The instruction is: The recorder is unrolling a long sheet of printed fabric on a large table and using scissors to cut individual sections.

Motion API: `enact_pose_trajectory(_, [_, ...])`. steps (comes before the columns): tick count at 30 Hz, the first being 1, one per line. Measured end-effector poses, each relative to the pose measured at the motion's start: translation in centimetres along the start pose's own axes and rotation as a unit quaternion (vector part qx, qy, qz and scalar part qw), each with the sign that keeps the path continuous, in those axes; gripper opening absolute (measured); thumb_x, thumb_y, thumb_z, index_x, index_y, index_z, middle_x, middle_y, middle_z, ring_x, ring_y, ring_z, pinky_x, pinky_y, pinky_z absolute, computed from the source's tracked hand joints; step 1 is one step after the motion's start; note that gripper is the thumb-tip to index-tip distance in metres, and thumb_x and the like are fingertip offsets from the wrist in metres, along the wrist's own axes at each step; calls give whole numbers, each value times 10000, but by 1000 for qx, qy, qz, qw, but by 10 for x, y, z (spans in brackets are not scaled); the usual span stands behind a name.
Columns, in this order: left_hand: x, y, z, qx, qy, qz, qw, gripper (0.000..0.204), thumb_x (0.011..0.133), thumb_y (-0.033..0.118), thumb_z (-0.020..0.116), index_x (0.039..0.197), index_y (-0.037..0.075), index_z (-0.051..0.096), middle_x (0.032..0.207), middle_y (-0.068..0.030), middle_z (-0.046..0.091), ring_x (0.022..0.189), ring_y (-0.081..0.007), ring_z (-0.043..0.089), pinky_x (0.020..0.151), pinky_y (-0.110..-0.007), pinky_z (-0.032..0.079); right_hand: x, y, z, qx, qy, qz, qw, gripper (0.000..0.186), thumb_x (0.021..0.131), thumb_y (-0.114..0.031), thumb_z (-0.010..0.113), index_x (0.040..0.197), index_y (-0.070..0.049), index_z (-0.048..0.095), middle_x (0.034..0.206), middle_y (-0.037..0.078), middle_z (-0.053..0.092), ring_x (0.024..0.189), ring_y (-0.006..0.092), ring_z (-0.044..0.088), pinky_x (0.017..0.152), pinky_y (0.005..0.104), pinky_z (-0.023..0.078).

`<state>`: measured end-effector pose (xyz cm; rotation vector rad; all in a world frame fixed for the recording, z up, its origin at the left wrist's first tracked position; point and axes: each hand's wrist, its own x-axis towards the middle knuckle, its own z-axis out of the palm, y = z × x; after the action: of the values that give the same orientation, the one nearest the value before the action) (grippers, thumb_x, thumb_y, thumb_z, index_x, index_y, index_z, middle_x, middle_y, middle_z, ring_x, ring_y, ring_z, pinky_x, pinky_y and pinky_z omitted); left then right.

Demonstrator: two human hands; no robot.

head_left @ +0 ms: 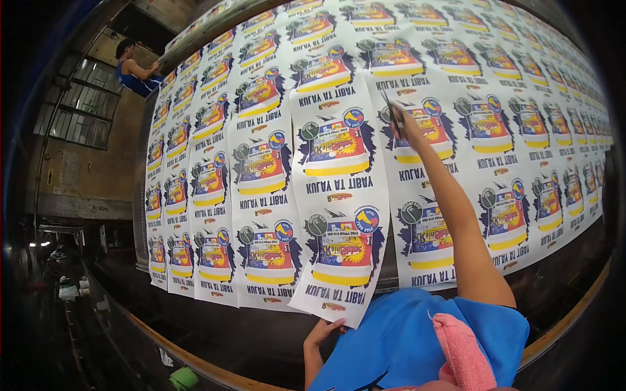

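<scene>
A wide white printed sheet with rows of colourful, upside-down pack pictures covers the long table. My right hand is closed around a pair of scissors, whose blades point away from me over the sheet. Beside them, a long printed strip is parted from the sheet along its near end, and a dark gap shows between the two. At the strip's near corner my left hand pinches the edge, pulling the end slightly askew toward me.
Several parted strips lie side by side to the left, their ends hanging at the table's near edge. A person in blue is at the far left. A wooden bar crosses the far end. A green object lies low on the left.
</scene>
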<state>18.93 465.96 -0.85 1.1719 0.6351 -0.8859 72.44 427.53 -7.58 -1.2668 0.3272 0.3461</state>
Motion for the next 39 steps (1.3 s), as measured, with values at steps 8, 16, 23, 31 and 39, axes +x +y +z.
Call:
enact_pose_trajectory(8, [11, -38, -33, 8, -65, 53, 996, 271, 974, 254, 678, 1139, 39, 695, 902, -38, 668, 873, -128, 649, 763, -267, 527, -268, 91, -107, 17, 162, -62, 985, 455, 1047, -133, 420, 1480, -249, 496, 753, -39, 568, 521, 63, 502, 428, 189, 348])
enact_pose_trajectory(16, [70, -75, -25, 172, -200, 33, 964, 333, 990, 339, 651, 1182, 68, 680, 972, -40, 702, 921, -115, 665, 829, -266, 523, -520, 145, -168, -4, 287, -104, 952, 491, 979, -116, 536, 1451, -251, 540, 738, -50, 539, 537, 55, 468, 454, 203, 377])
enact_pose_trajectory(23, [109, -127, 31, 116, -185, 42, 975, 505, 991, 376, 629, 1395, 96, 513, 1171, -82, 667, 1053, -206, 644, 886, -362, 513, -689, 225, -119, -34, 352, -4, 936, 469, 1019, -215, 566, 1479, -160, 494, 795, 10, 632, 523, 72, 568, 418, 213, 376])
enact_pose_trajectory(31, [125, -152, 105, -22, -238, 13, 971, 482, 985, 435, 627, 1376, 170, 530, 1136, -17, 660, 1025, -174, 627, 884, -371, 515, -700, 229, -134, -10, 277, -75, 958, 551, 999, -253, 640, 1511, -191, 449, 721, -8, 606, 515, 67, 561, 458, 212, 432])
enact_pose_trajectory(39, [169, -144, 222, -108, -262, -32, 958, 519, 985, 519, 588, 1386, 197, 515, 1202, -24, 621, 1123, -181, 576, 964, -395, 494, -671, 240, -102, -13, 121, -51, 991, 516, 1056, -272, 493, 1546, -263, 331, 700, 14, 587, 471, 110, 572, 407, 237, 423])
